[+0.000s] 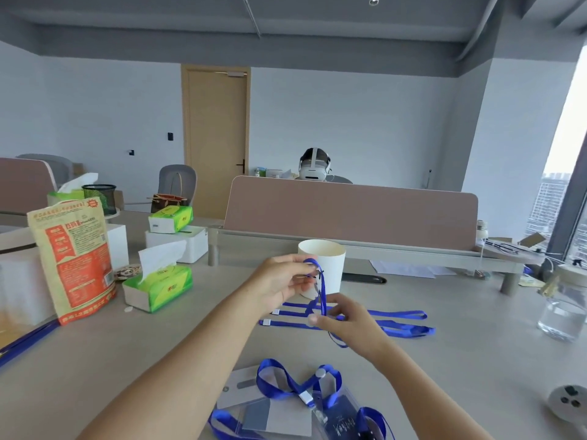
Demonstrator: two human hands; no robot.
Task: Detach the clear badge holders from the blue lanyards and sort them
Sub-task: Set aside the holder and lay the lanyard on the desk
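Two hands work above the table [143,360], both clamped on one blue lanyard [323,290] lifted just in front of a white paper cup [332,254]. The left hand [279,281] pinches the strap's upper end between thumb and fingertips, where a small dark fitting seems to sit. The right hand [349,319] pinches it lower down, and a slack loop droops beneath that grip. Between the two pinches the strap runs nearly upright, its top tipped slightly left. Whether a holder hangs from it cannot be told.

Just beyond the hands, two freed lanyards [397,312] lie flat side by side, their long axes running left to right, clip ends left and loop ends right. At the near edge, tangled lanyards [293,387] lie across the clear badge holders [282,417].

The ribbon looks light and limp and will not keep a shape, so it is probably best gripped close to the clip, where the fitting can be steadied. The holders look like thin, bendy plastic, smooth and likely slippery. A pinch at the top edge beside the slot should control one better than a grip on its flat face.
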